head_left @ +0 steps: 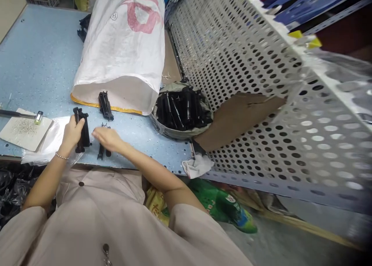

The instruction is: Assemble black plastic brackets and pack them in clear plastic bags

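Observation:
My left hand, a beaded bracelet at its wrist, is wrapped round a long black slotted part near the table's front edge. My right hand is just to the right, its fingers curled together; whatever they may pinch is too small to make out. Beneath that hand lies a second black part, partly covered by it. Farther back, a third black part rests at the mouth of a white woven sack.
A round bag full of similar black parts stands right, beside a perforated metal panel and torn cardboard. At left, a hammer-like tool lies over a board with small bits. A white cloth hangs at the table corner.

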`<move>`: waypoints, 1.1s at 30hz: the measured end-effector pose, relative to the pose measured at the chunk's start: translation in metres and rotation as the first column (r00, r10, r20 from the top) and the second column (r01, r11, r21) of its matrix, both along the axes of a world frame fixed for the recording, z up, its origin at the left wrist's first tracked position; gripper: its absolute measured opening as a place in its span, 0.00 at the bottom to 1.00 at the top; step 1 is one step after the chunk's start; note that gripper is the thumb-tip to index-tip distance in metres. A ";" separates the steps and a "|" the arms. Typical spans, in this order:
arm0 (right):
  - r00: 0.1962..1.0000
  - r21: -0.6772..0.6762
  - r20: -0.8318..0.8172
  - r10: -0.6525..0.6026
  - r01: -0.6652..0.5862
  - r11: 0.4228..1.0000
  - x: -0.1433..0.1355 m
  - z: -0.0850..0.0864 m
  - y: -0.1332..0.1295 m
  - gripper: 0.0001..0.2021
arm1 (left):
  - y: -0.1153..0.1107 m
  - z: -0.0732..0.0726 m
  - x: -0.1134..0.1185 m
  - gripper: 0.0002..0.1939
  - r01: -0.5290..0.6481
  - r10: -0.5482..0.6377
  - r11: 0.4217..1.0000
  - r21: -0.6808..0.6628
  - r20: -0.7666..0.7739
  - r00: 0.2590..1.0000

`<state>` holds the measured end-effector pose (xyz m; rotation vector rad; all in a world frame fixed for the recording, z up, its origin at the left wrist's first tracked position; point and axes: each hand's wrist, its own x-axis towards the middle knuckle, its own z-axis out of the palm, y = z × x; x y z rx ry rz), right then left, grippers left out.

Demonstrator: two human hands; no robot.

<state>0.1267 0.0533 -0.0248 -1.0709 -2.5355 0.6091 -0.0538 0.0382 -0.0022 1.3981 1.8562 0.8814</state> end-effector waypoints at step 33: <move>0.944 -0.054 -0.328 0.017 -0.037 0.998 0.019 0.027 0.014 0.33 | -0.004 0.021 0.032 0.26 -0.007 0.037 0.999 -0.040 0.832 0.553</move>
